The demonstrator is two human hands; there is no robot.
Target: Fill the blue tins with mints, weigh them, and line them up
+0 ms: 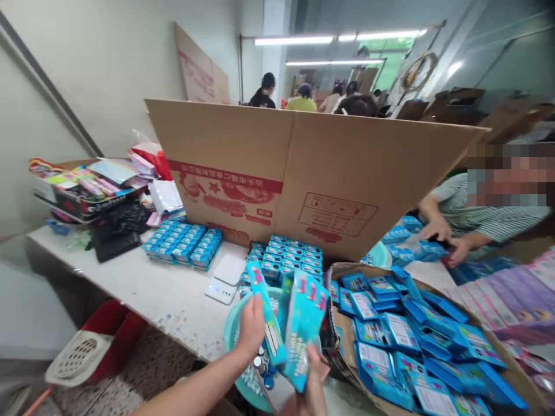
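My left hand [250, 328] is closed on a narrow teal box [266, 312], held upright at the bottom centre. My right hand [313, 378] grips a wider teal box [303, 326] right beside it, almost touching. Both boxes hang over a teal plastic basin [232, 329] with small caps or bottles inside. To the right lies an open cardboard carton [340, 271] filled with several flat blue boxes [407, 341].
A big folded cardboard sheet [303, 173] stands upright on the white table [151, 289]. Stacks of blue boxes [184, 241] and a small white scale [225, 278] sit before it. A person in a striped sleeve [437, 228] handles boxes at right. A red bin [117, 332] stands below.
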